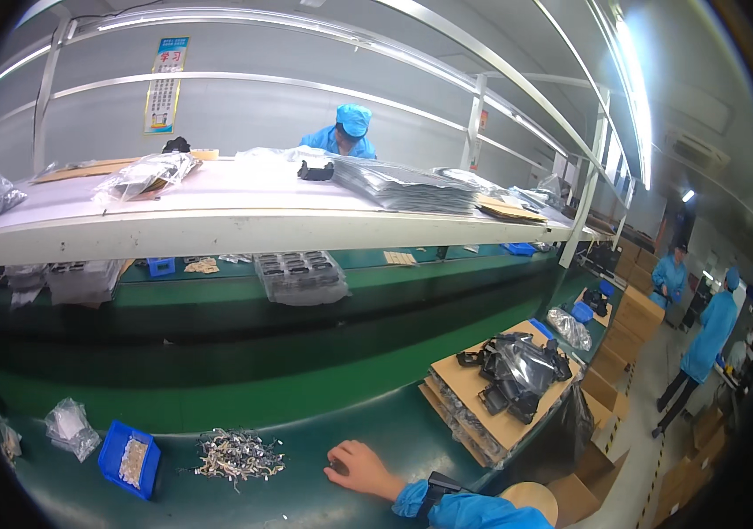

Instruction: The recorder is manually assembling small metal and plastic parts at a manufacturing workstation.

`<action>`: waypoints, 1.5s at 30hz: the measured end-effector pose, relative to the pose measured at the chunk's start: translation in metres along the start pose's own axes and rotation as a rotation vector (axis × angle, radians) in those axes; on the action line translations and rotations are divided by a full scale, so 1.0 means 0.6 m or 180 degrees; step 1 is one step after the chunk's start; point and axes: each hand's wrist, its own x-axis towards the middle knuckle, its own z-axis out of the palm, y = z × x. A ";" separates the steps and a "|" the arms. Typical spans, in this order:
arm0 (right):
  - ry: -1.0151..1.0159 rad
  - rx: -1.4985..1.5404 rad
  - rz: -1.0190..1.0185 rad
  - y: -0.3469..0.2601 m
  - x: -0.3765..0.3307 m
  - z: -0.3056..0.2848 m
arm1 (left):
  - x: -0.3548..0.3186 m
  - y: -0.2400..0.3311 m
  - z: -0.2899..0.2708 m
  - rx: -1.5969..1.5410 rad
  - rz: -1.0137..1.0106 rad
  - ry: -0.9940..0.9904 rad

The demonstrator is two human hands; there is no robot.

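Note:
My right hand [360, 468] rests palm down on the green bench top [323, 414] near the lower edge, fingers loosely curled and pointing left, with nothing clearly held. Its forearm wears a blue sleeve and a black wristband [434, 490]. A pile of small metal parts [239, 456] lies just left of the fingertips, apart from them. Farther left stand a small blue bin [129, 458] with pale pieces and a crumpled clear bag [72, 428]. My left hand is out of view.
A cardboard stack [473, 397] carrying black parts and shiny bags sits at the right. Clear trays [301, 275] lie under the white shelf [217, 220]. One person in blue [345, 137] works across; two others [711, 335] stand by boxes [636, 313].

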 end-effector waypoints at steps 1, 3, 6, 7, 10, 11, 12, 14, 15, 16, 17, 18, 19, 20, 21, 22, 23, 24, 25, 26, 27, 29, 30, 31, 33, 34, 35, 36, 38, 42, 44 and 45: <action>-0.0025 0.0002 -0.0012 -0.011 -0.003 0.002 | -0.023 0.007 0.025 -0.0163 -0.0104 -0.0151; -0.0042 0.0151 -0.0113 -0.025 -0.010 0.005 | -0.037 0.014 0.057 -0.0306 -0.0389 -0.0224; -0.0165 0.0257 -0.0214 -0.046 -0.008 0.013 | -0.040 -0.001 0.109 -0.0598 -0.0496 -0.0277; -0.0272 0.0268 -0.0232 -0.053 -0.009 0.012 | -0.038 0.002 0.124 -0.0634 -0.0624 -0.0397; -0.0181 0.0158 -0.0337 -0.052 -0.014 0.015 | -0.019 0.008 0.165 -0.0778 -0.0925 -0.0944; -0.0064 0.0062 -0.0426 -0.054 -0.016 0.015 | -0.017 0.003 0.176 -0.0765 -0.0913 -0.0917; -0.0045 0.0069 -0.0445 -0.053 -0.016 0.013 | -0.012 -0.003 0.188 -0.0744 -0.0872 -0.0985; -0.0096 0.0068 -0.0459 -0.053 -0.018 0.013 | -0.004 -0.014 0.200 -0.0709 -0.0870 -0.1056; -0.0079 0.0071 -0.0461 -0.053 -0.019 0.011 | -0.001 -0.017 0.205 -0.0698 -0.0856 -0.1059; -0.0146 0.0088 -0.0485 -0.051 -0.017 0.009 | 0.003 -0.018 0.211 -0.0694 -0.0819 -0.1003; -0.0214 0.0103 -0.0506 -0.049 -0.015 0.008 | 0.005 -0.020 0.212 -0.0692 -0.0783 -0.0949; -0.0201 0.0104 -0.0501 -0.048 -0.010 0.009 | 0.008 -0.021 0.210 -0.0684 -0.0776 -0.0957; -0.0316 0.0070 -0.0548 -0.045 0.000 0.011 | 0.012 -0.020 0.207 -0.0650 -0.0722 -0.0944; -0.0443 0.0029 -0.0590 -0.046 0.006 0.010 | 0.014 -0.016 0.207 -0.0629 -0.0677 -0.0932; -0.0435 0.0010 -0.0575 -0.044 0.009 0.012 | 0.016 -0.015 0.208 -0.0639 -0.0671 -0.0955; -0.0353 -0.0034 -0.0614 -0.043 0.011 0.015 | 0.016 -0.014 0.207 -0.0620 -0.0665 -0.0978; -0.0271 -0.0077 -0.0656 -0.041 0.011 0.016 | 0.017 -0.014 0.207 -0.0600 -0.0658 -0.0999; -0.0267 -0.0083 -0.0657 -0.040 0.010 0.018 | 0.017 -0.016 0.204 -0.0603 -0.0652 -0.1001; -0.0233 -0.0074 -0.0622 -0.040 0.008 0.020 | 0.017 -0.021 0.202 -0.0557 -0.0653 -0.1064; -0.0199 -0.0063 -0.0588 -0.039 0.006 0.021 | 0.018 -0.025 0.200 -0.0508 -0.0655 -0.1126; -0.0200 -0.0058 -0.0597 -0.039 0.005 0.021 | 0.017 -0.028 0.199 -0.0506 -0.0653 -0.1116; -0.0189 0.0041 -0.0586 -0.040 0.004 0.022 | 0.015 -0.033 0.196 -0.0528 -0.0723 -0.1231; -0.0181 0.0043 -0.0587 -0.036 0.003 0.022 | 0.018 -0.032 0.196 -0.0521 -0.0717 -0.1233; -0.0172 0.0038 -0.0592 -0.032 0.002 0.024 | 0.019 -0.030 0.195 -0.0582 -0.0732 -0.1288; -0.0169 0.0050 -0.0599 -0.029 0.002 0.025 | 0.019 -0.026 0.194 -0.0634 -0.0757 -0.1333; -0.0140 0.0019 -0.0660 -0.030 0.003 0.026 | 0.018 -0.025 0.195 -0.0667 -0.0781 -0.1316; -0.0112 -0.0012 -0.0719 -0.031 0.003 0.027 | 0.017 -0.023 0.195 -0.0701 -0.0805 -0.1298; -0.0117 -0.0004 -0.0712 -0.032 0.004 0.026 | 0.016 -0.020 0.195 -0.0697 -0.0817 -0.1299; -0.0050 -0.0010 -0.0800 -0.035 0.004 0.024 | 0.014 -0.014 0.194 -0.0447 -0.0885 -0.1416; -0.0016 -0.0132 -0.0826 -0.055 0.008 0.012 | 0.016 -0.004 0.195 -0.0331 -0.0851 -0.1453; 0.0035 -0.0204 -0.0773 -0.052 0.003 0.010 | 0.020 0.002 0.197 -0.0299 -0.0822 -0.1496; 0.0053 -0.0232 -0.0713 -0.048 -0.001 0.011 | 0.019 -0.001 0.198 -0.0298 -0.0822 -0.1564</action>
